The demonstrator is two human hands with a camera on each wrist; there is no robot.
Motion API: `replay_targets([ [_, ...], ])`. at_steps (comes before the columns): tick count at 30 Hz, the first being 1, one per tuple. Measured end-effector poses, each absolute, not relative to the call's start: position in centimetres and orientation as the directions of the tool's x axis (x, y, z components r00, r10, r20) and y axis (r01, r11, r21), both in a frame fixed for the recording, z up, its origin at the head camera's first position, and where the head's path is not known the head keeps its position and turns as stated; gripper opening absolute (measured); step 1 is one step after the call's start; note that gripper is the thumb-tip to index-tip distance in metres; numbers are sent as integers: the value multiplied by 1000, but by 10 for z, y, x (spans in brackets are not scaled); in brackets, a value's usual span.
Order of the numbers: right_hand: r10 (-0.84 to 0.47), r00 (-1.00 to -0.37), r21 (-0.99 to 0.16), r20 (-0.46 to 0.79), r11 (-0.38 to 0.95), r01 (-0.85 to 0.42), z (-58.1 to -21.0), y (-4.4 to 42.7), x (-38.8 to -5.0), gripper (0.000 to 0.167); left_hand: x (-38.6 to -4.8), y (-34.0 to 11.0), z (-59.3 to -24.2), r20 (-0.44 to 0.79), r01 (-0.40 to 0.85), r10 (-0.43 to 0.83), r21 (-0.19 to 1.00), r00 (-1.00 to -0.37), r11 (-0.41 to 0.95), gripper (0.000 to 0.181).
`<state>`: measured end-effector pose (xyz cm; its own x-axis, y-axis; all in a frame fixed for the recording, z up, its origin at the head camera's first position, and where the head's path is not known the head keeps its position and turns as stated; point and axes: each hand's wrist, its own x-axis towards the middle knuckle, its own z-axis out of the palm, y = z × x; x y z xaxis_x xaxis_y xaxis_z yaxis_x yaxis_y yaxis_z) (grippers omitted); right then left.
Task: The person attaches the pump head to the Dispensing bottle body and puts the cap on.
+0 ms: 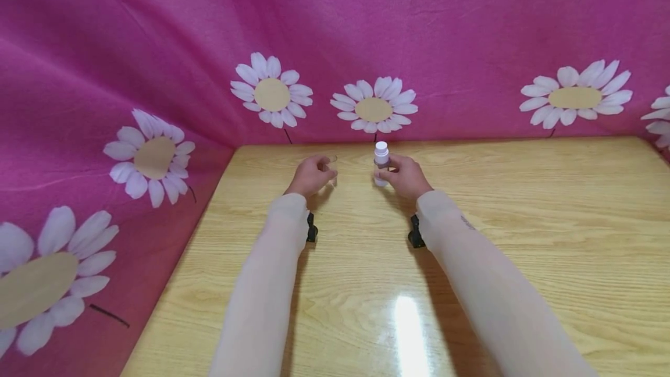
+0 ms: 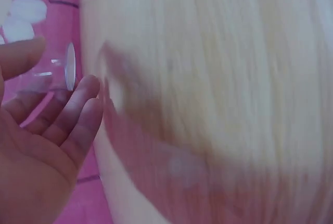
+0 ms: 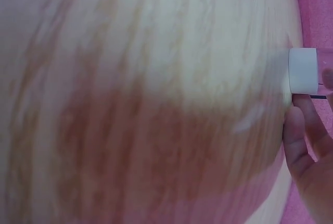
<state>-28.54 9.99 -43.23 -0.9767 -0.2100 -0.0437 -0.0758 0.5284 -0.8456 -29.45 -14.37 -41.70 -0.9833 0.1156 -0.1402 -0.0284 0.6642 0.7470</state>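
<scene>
In the head view my left hand (image 1: 310,176) holds a clear cup-like piece (image 1: 334,180) near the table's back edge, thumb on one side and fingers on the other. The left wrist view shows its see-through wall and round end (image 2: 71,66) beyond the fingers of the left hand (image 2: 44,146). A short distance to the right, my right hand (image 1: 407,176) grips a small upright bottle (image 1: 381,153) with a white top and a white lower end. That white end (image 3: 303,71) shows at the right border of the right wrist view, beside the right hand's fingers (image 3: 294,125).
The light wood table (image 1: 356,260) carries a bright light reflection toward the front. Behind it and along its left side hangs a magenta cloth (image 1: 455,34) with large white daisies. Dark wrist cameras (image 1: 416,233) sit under both forearms.
</scene>
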Motion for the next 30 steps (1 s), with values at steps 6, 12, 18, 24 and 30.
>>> replay_targets([
  [6,-209,-977,-852,-47,520,-70,-433,100,-286,43,-293,-130,-417,-106,0,127,769,-986,639,44],
  [12,-206,-977,-851,-47,520,-69,-434,101,-287,42,-291,-123,-416,-84,5,112,781,-990,625,44],
  [18,-206,-977,-856,-50,513,-65,-432,100,-286,43,-291,-117,-413,-33,2,53,830,-998,557,47],
  [24,-205,-977,-858,-48,510,-65,-431,98,-286,44,-292,-115,-410,28,35,21,838,-999,544,42],
  [30,-206,-978,-866,-46,496,-64,-437,100,-286,46,-287,-114,-411,41,54,36,846,-999,530,39],
])
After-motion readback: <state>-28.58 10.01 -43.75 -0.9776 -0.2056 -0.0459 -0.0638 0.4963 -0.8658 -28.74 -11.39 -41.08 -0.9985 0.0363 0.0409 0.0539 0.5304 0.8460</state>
